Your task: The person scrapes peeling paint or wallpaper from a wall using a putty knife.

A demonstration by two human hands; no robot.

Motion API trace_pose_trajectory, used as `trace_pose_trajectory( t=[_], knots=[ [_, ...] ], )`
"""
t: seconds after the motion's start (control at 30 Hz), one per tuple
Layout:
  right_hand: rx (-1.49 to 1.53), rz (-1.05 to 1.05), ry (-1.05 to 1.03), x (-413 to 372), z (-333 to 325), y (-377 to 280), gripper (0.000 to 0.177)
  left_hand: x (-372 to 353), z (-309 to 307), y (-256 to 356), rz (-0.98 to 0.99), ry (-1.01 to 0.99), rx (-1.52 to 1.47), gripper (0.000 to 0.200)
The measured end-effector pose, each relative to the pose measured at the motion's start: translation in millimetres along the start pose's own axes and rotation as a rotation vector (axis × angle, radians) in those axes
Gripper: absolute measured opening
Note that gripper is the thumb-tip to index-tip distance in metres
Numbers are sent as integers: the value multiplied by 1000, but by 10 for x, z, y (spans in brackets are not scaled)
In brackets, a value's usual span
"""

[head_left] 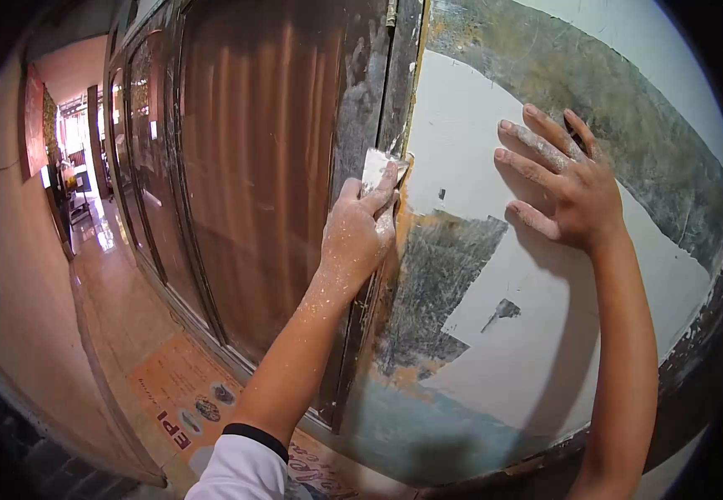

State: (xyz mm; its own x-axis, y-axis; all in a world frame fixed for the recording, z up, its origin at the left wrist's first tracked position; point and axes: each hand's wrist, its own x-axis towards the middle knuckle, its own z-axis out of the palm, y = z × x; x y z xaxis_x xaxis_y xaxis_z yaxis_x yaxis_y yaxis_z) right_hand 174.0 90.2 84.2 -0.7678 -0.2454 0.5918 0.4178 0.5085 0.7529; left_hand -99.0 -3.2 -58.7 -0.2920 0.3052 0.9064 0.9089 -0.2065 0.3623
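Note:
My left hand point(355, 229), dusted with white, is closed around a putty knife point(376, 169). Its flat blade is coated in white and sits at the edge between the dark wooden door frame point(395, 108) and the wall; the handle is hidden in my grip. My right hand point(574, 183) has its fingers spread over the wall and holds nothing; white residue covers the fingers. Around and below it, smooth white putty point(470, 125) covers part of the wall, leaving a grey bare patch point(445, 283) beside it.
A brown door panel with a curtain behind glass point(257, 167) stands left of the wall. A printed orange banner point(182, 392) lies on the tiled floor point(107, 275). Farther left, a hallway runs back past a pale side wall point(11, 275).

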Motion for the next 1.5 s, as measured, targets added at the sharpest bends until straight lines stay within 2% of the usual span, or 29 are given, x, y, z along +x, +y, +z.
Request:
trace_pose_trajectory(
  t=[0.1,0.2,0.4,0.47,0.67,0.8,0.87,1.0,1.2,1.3,1.43,1.5],
  knots=[
    [3,14,-8,-2,5,14,49,137,-102,121,-146,-142,49,59],
    [8,15,-11,-5,-3,10,49,-21,-41,26,-38,-52,28,52],
    [16,20,4,-1,5,2,49,129,-32,56,-3,0,4,50],
    [25,19,-1,0,1,1,49,158,-74,85,-23,-50,59,49],
    [23,20,5,3,-17,1,48,109,-37,44,4,-24,-2,49],
    [32,22,14,0,15,9,48,151,-98,93,-35,-63,85,49],
    [26,19,15,-8,16,19,49,91,-31,17,-26,-48,3,50],
    [35,32,-9,-2,-13,7,49,270,-135,207,-74,-85,86,47],
    [26,24,27,-5,-11,16,48,206,-61,115,-33,-41,13,48],
    [51,29,25,-15,14,25,49,274,-157,229,-85,-75,40,48],
    [55,47,9,-20,-1,12,50,233,-80,130,-26,-50,22,49],
    [48,47,10,-19,6,11,50,270,-129,165,-103,-130,58,53]
  ],
)
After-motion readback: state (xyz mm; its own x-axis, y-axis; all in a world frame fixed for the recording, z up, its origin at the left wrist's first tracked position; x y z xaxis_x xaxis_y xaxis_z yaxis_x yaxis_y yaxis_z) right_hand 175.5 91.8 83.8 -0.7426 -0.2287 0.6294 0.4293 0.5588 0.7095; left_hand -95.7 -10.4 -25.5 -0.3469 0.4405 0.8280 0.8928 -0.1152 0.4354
